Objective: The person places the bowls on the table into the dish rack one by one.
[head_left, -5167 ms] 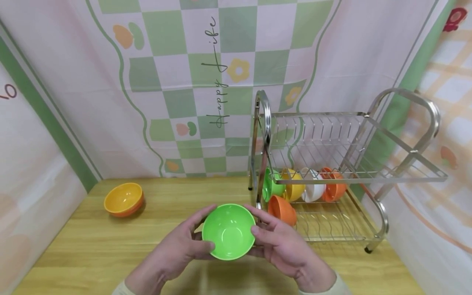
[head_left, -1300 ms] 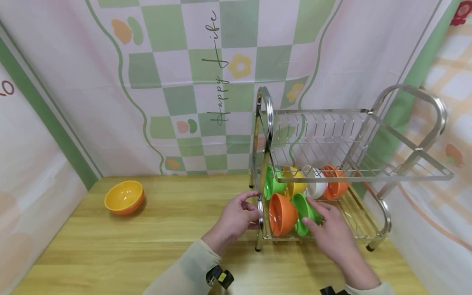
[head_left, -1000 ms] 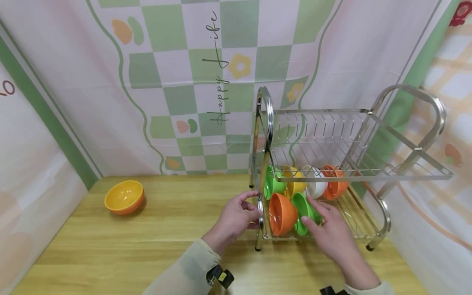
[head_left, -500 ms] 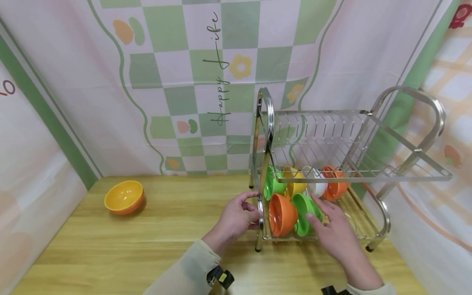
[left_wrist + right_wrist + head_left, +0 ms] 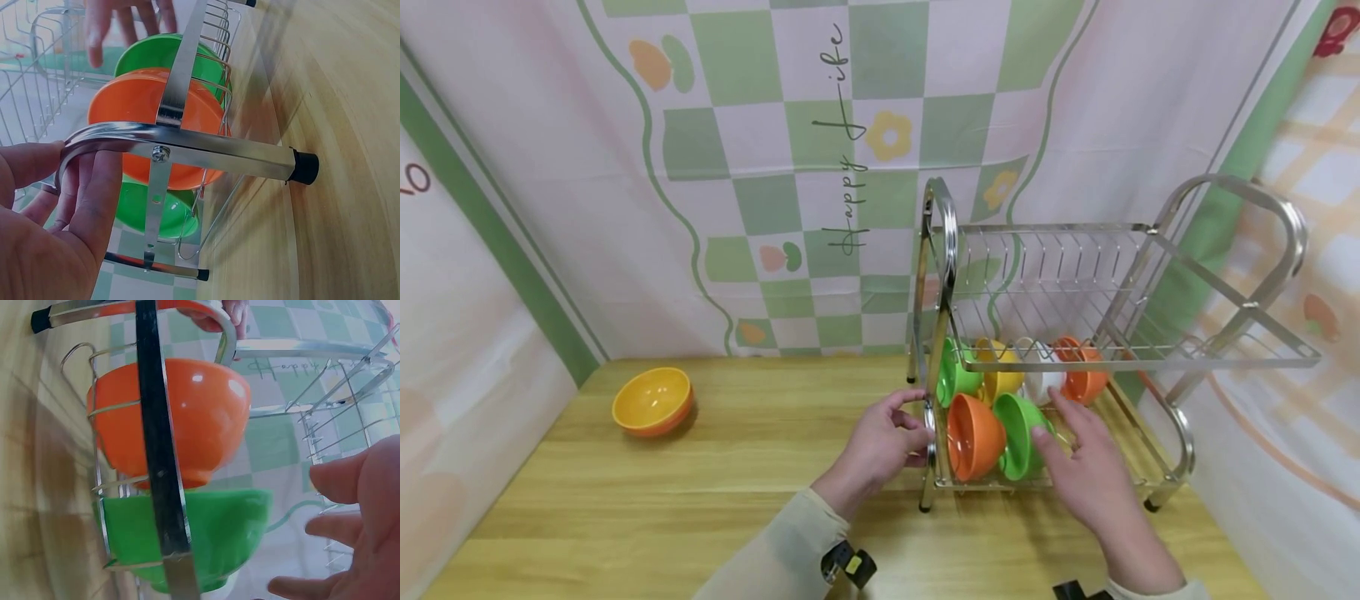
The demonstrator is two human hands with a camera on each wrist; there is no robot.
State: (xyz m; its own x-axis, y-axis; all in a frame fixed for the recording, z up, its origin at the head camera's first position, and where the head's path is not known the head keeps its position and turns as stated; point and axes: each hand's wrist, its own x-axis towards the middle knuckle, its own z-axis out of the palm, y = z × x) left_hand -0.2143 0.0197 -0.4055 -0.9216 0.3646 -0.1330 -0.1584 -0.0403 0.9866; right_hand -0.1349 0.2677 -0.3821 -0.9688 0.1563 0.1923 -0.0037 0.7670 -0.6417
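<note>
My left hand grips the left front post of a two-tier metal dish rack; the left wrist view shows thumb and fingers around the bent tube. On the lower tier an orange bowl stands on its side near that post. Beside it a green bowl stands on edge too, its mouth facing left. My right hand hovers just right of the green bowl with fingers spread. In the right wrist view a gap separates the fingertips from the green bowl.
Behind the front bowls sits a row of small dishes: green, yellow, white and orange. A bowl, yellow inside and orange outside, stands at the wooden table's left. The upper tier overhangs the back row.
Both hands held the green bowl over the table at first; now it stands in the rack. The left hand has moved to the post. The right hand has let go and drawn slightly right.
</note>
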